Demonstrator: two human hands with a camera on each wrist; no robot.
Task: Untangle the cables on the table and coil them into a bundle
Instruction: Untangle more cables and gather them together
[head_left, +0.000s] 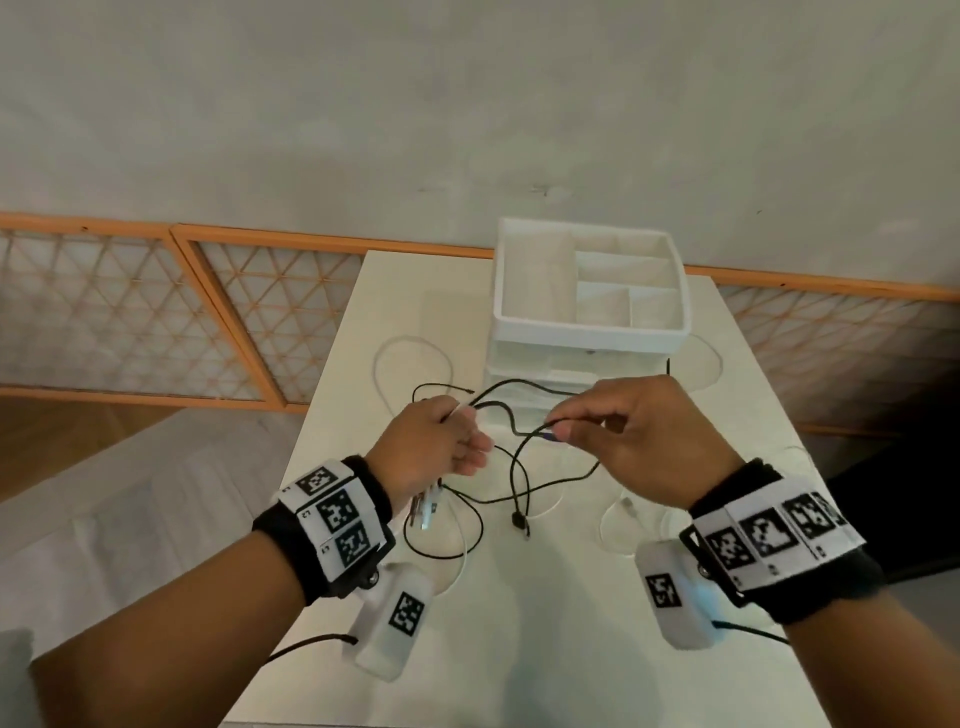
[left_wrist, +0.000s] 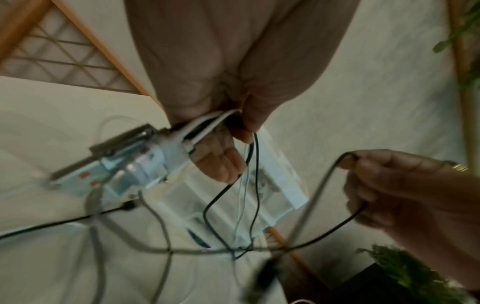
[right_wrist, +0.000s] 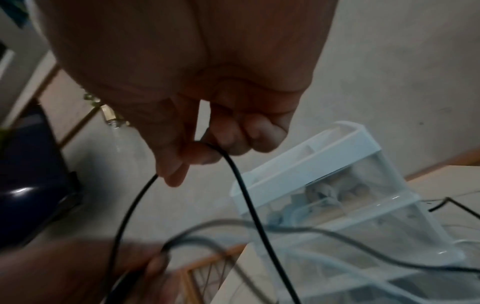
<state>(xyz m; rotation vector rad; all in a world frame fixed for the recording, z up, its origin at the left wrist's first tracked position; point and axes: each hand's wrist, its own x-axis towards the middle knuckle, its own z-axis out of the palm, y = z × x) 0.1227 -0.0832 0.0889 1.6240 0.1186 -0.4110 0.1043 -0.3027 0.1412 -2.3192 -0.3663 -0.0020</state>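
Note:
Black cables (head_left: 519, 467) and thin white cables (head_left: 410, 343) lie tangled over the white table (head_left: 519, 649). My left hand (head_left: 441, 441) is raised above the table and grips a bunch of black and white cable ends (left_wrist: 207, 127), whose plugs (head_left: 423, 512) hang below the palm. My right hand (head_left: 613, 431) pinches one black cable (right_wrist: 233, 174) between thumb and fingers, level with the left hand. A black loop sags between the two hands, and a black plug (head_left: 519, 522) dangles from it near the table.
A white compartment organiser (head_left: 587, 291) with clear drawers stands at the table's back, just behind my hands. A white cable loop (head_left: 623, 519) lies under my right wrist. An orange lattice panel (head_left: 156, 312) runs along the wall. A plant (left_wrist: 415, 273) stands to the right.

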